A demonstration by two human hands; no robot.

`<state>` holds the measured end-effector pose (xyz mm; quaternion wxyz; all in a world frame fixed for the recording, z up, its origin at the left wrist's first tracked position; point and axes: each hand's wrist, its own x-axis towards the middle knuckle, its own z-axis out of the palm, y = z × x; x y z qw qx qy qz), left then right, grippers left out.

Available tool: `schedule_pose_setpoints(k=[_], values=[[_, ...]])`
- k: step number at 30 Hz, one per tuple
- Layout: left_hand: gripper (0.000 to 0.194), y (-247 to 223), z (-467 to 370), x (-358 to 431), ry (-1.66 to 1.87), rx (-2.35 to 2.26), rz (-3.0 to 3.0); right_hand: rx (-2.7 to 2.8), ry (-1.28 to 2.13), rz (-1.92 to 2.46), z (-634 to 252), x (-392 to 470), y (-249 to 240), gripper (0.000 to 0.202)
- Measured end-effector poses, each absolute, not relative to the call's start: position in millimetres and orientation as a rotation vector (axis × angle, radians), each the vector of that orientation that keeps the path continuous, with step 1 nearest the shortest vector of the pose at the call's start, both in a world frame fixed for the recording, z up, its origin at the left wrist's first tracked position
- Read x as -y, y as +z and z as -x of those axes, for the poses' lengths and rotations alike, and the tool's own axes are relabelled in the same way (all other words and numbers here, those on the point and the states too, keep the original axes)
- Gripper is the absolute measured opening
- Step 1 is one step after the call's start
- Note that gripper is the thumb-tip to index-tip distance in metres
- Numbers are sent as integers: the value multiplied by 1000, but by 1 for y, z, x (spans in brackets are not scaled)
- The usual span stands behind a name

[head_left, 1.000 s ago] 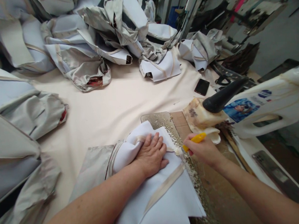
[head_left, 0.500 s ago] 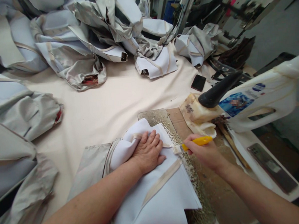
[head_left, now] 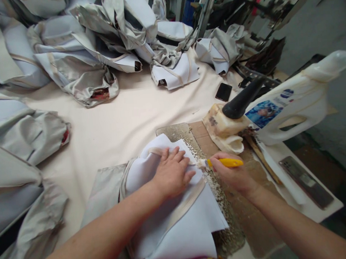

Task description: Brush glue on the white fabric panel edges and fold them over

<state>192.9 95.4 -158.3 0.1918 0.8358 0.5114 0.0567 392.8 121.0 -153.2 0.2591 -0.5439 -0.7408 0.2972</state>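
A white fabric piece with beige tape strips [head_left: 193,218] lies over a glue-spattered board [head_left: 230,223], with grey lining [head_left: 103,192] folded out at its left. Flat on the fabric rests my left hand [head_left: 172,170], fingers spread, pressing near the right edge. My right hand [head_left: 230,173] is closed around the yellow handle of a small brush [head_left: 223,162]. The brush's pale bristles touch the fabric's right edge, beside the fingertips of my left hand. What lies under the fabric is hidden.
Behind the board stand a glue-crusted container [head_left: 218,124] with a black cone [head_left: 241,102] and a large white jug [head_left: 300,98]. Two phones lie nearby, a small black one [head_left: 223,92] and a larger one [head_left: 306,182]. Sewn pieces [head_left: 78,72] are heaped along the back and left.
The view has shifted slightly. My right hand has drawn the brush a little along the fabric's edge, its bristles now nearer my left fingers. My left hand stays on the fabric.
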Motion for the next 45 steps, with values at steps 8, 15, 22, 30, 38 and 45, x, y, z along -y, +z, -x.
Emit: schedule_pose_setpoints(k=[8, 15, 22, 30, 38, 45], values=[[36, -142, -210, -44, -48, -986, -2223, 1894, 1052, 1638, -404, -92, -161, 24], [34, -161, -212, -39, 21, -1030, -2226, 1987, 1001, 1542, -407, -87, -155, 24], [35, -162, -212, -36, 21, -1040, -2260, 1921, 955, 1531, -408, -87, -167, 25], [36, -164, -213, -35, 28, -1055, -2269, 1936, 900, 1505, -411, -79, -163, 25], [35, -165, -214, -33, 34, -1061, -2278, 1877, 982, 1581, -413, -65, -166, 25], [34, -167, -214, -31, 48, -1067, -2284, 1881, 1131, 1700, -426, -23, -158, 26]])
